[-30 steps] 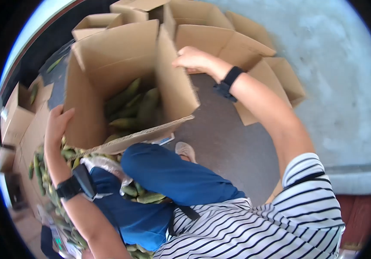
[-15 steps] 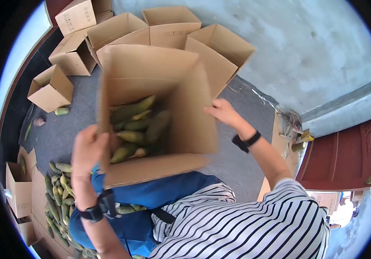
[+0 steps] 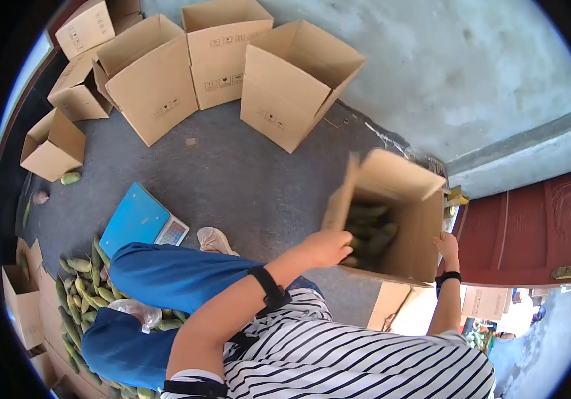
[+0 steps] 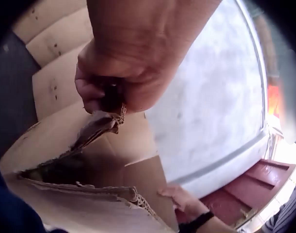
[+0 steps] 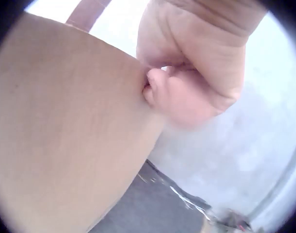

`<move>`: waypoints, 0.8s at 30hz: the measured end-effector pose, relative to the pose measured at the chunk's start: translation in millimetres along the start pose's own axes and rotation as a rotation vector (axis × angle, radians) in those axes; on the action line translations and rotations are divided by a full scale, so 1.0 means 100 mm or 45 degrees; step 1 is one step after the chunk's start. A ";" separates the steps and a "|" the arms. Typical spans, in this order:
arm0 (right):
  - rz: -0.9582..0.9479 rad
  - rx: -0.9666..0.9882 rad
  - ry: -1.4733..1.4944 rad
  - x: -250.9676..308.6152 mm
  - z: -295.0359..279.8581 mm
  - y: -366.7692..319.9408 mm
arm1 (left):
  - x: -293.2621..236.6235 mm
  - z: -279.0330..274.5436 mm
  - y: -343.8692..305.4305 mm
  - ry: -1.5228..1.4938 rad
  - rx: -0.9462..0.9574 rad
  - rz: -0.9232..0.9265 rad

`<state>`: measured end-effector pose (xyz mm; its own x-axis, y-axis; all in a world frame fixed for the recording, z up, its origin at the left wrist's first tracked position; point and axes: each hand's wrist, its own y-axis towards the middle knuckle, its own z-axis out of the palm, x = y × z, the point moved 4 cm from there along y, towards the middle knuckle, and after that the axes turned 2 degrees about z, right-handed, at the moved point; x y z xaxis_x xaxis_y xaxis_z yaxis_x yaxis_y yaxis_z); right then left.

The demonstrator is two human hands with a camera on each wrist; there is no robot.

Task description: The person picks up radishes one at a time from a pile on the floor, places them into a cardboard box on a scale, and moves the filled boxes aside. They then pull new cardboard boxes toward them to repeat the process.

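An open cardboard box [image 3: 413, 243] is held up at the right side of the body, with several green cucumbers [image 3: 366, 233] inside it. My left hand [image 3: 325, 249] grips the box's near left edge, fingers curled over the cardboard. On the far right edge, my right hand [image 3: 446, 246] pinches the wall. From the left wrist, the left hand [image 4: 119, 73] shows above torn, ragged cardboard edges. Seen from the right wrist, the right hand [image 5: 191, 82] has its fingers curled at the edge of the box wall [image 5: 75, 131].
A blue scale [image 3: 132, 216] with a keypad lies on the floor by a shoe [image 3: 216, 241]. Loose cucumbers [image 3: 79, 292] are heaped at the left, near a plastic bag [image 3: 138, 314]. Open boxes [image 3: 156, 83] line the back. A red door [image 3: 531, 233] stands at the right.
Both hands have carried the box of cucumbers from over the legs across to the right, near the door. The blue scale has come into full view, and the head view has turned rightward.
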<state>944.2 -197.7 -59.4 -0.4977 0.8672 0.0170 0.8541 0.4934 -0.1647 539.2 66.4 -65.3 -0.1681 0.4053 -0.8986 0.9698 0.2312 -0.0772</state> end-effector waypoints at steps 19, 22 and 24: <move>-1.084 -0.626 0.012 5.92 -0.17 1.22 | 0.12 -1.63 -4.20 0.149 -1.787 -0.854; -0.931 -0.299 -0.037 6.06 0.08 1.26 | 0.19 -1.25 -5.06 0.178 -2.074 -0.974; -0.927 -0.232 -0.135 6.14 0.17 1.18 | 0.15 -1.01 -5.44 0.173 -2.106 -1.108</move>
<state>736.6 392.3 -84.6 -0.9495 0.3115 -0.0369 0.3110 0.9502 0.0175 -8.7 35.9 7.2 -0.5489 -0.2423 -0.8000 -0.4997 0.8623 0.0817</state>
